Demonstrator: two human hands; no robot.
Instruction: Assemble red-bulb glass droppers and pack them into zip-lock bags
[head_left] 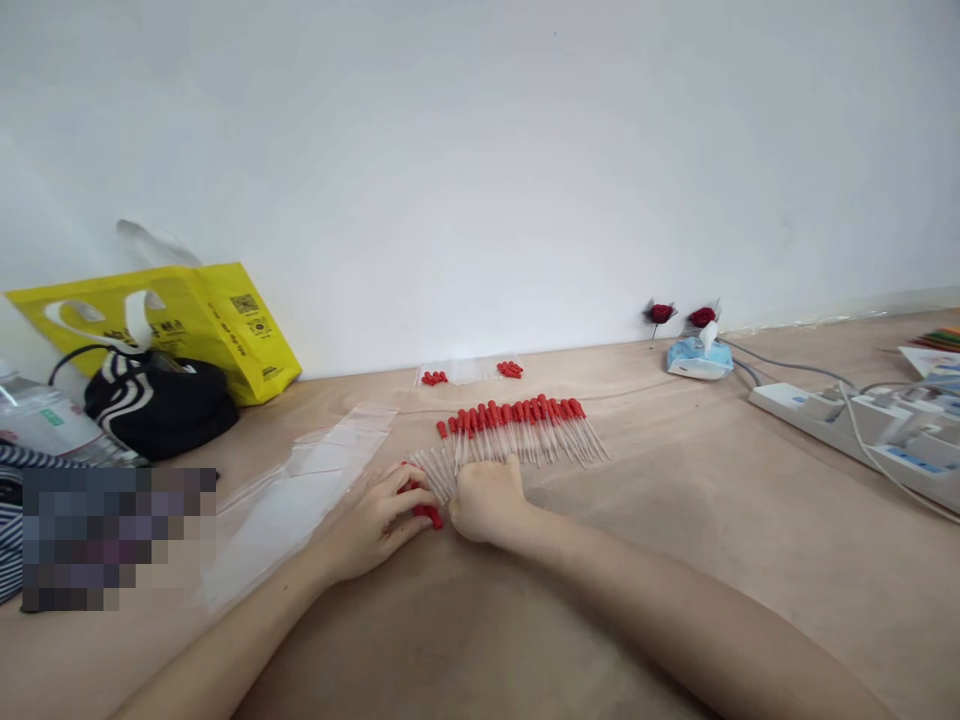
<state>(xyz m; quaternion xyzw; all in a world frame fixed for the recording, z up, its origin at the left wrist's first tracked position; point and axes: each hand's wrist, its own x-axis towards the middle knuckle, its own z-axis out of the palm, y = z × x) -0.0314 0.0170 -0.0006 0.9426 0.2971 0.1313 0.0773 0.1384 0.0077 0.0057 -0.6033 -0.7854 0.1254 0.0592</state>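
Observation:
My left hand (379, 520) is low over a small group of red rubber bulbs (427, 515), its bent fingers apart and touching around them; several bulbs are partly covered. Right beside it, my right hand (486, 500) is closed, knuckles up, at the near end of some bare thin clear tubes (435, 470). Whatever its fingers pinch is hidden behind the hand. Beyond both hands lies a fanned row of droppers (517, 425), clear tubes capped with red bulbs pointing toward the wall. A few at the row's left end are partly behind my right hand.
Clear plastic bags (307, 490) lie left of my hands. Small bags with red bulbs (435, 378) rest near the wall. Far left are a yellow bag (255, 350), a black cap (165, 405) and a bottle (52, 420). A tissue pack (697, 360) and power strips (862, 430) sit right.

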